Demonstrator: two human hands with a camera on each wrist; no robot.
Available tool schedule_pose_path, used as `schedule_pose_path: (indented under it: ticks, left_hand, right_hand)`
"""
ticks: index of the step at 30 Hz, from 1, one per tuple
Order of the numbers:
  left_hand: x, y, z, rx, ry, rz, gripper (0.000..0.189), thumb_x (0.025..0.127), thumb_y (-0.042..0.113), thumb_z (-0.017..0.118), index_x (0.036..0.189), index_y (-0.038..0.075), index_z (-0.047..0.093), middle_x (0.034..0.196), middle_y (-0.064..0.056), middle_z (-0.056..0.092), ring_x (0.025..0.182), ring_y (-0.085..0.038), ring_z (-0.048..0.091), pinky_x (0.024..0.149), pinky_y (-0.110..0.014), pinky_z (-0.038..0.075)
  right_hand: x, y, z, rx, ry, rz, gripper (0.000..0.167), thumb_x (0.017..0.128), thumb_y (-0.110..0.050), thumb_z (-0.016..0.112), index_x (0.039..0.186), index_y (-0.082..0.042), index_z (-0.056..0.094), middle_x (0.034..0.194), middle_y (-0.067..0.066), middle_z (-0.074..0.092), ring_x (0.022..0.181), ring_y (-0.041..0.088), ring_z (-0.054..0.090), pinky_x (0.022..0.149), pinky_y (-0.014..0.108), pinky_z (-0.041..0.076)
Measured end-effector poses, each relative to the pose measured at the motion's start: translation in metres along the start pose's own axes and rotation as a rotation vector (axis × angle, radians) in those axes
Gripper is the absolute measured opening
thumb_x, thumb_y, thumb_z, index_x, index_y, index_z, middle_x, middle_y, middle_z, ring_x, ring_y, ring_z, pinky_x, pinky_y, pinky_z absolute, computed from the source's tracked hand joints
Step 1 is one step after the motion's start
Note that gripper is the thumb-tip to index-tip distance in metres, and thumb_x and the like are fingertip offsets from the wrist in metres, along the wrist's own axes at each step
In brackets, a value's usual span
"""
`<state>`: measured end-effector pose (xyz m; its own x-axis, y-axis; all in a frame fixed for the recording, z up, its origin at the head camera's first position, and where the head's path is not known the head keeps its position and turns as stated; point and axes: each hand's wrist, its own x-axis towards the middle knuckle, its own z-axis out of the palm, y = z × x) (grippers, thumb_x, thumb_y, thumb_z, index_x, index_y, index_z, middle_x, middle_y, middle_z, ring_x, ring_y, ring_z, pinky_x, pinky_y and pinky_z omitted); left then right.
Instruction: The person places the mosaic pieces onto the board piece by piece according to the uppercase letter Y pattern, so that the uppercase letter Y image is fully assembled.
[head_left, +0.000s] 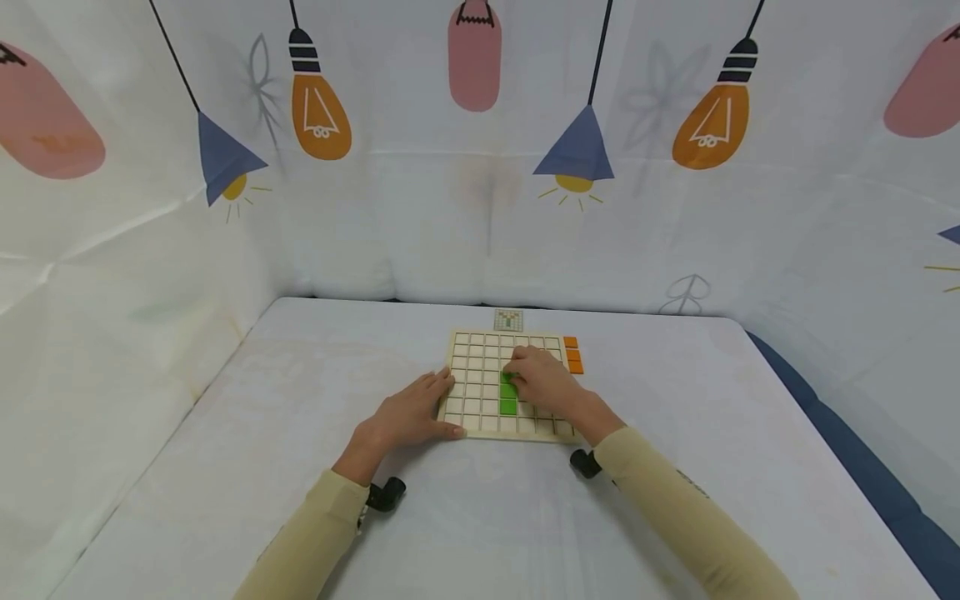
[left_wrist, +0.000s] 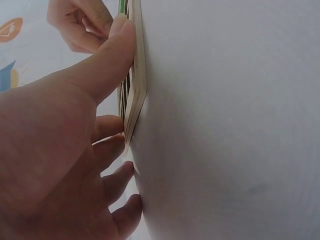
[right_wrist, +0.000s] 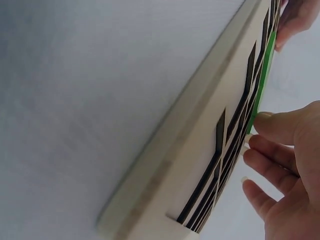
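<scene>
A pale wooden grid board (head_left: 472, 406) lies flat on the white table. Two green square tiles (head_left: 508, 407) sit in one column near its middle. Just above them, my right hand (head_left: 546, 379) bends over the grid and pinches another green tile (head_left: 507, 377) between thumb and fingers. The right wrist view shows the thumb (right_wrist: 280, 122) on a green strip at the board's surface. Along the left side of the board rests my left hand (head_left: 411, 412), its fingers spread at the edge and its thumb (left_wrist: 117, 50) at the near left corner.
Several orange tiles (head_left: 573, 356) lie in a column along the board's right edge. Behind the board is a small patterned card (head_left: 508, 320). A white curtain (head_left: 420, 225) printed with lamps and bulbs hangs beyond the table (head_left: 315, 358).
</scene>
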<state>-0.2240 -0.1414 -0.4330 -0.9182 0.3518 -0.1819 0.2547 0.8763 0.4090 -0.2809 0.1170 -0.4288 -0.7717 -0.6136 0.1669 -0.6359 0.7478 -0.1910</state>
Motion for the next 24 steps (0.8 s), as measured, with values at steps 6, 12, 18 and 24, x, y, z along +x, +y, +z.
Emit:
schedule_pose_path:
  ticks: [6,12,18,24]
  left_hand:
    - [0.001,0.000,0.003,0.006,-0.002,0.003,0.095,0.083,0.063,0.070,0.157,0.018,0.031,0.168,0.003,0.018,0.155,-0.024,0.021,0.115,-0.057,0.036]
    - [-0.001,0.001,0.003,0.012,0.002,0.009,0.094,0.084,0.062,0.069,0.157,0.017,0.031,0.168,0.002,0.018,0.155,-0.026,0.021,0.115,-0.057,0.035]
    - [-0.003,0.003,0.001,0.016,0.000,0.006,0.093,0.085,0.061,0.069,0.157,0.017,0.031,0.168,0.001,0.018,0.155,-0.026,0.020,0.116,-0.057,0.034]
    - [-0.004,0.004,-0.001,0.015,0.003,0.007,0.093,0.085,0.060,0.070,0.157,0.017,0.031,0.168,0.001,0.018,0.155,-0.026,0.020,0.117,-0.056,0.033]
  right_hand:
    - [-0.005,0.003,-0.002,0.025,-0.014,0.017,0.025,0.095,-0.004,0.063,0.115,-0.011,0.075,0.094,0.001,0.062,0.082,0.013,0.052,0.073,0.028,0.047]
    - [-0.012,0.008,-0.003,0.020,-0.002,-0.015,0.027,0.093,-0.002,0.064,0.115,-0.011,0.075,0.095,0.002,0.065,0.080,0.012,0.053,0.070,0.026,0.047]
    - [-0.019,0.012,-0.006,0.009,-0.006,-0.021,0.023,0.093,-0.008,0.067,0.113,-0.014,0.076,0.095,0.000,0.063,0.080,0.012,0.049,0.073,0.027,0.045]
    - [-0.024,0.016,-0.009,-0.015,-0.017,0.005,0.022,0.095,-0.010,0.064,0.114,-0.013,0.075,0.098,-0.002,0.064,0.083,0.011,0.052,0.075,0.028,0.047]
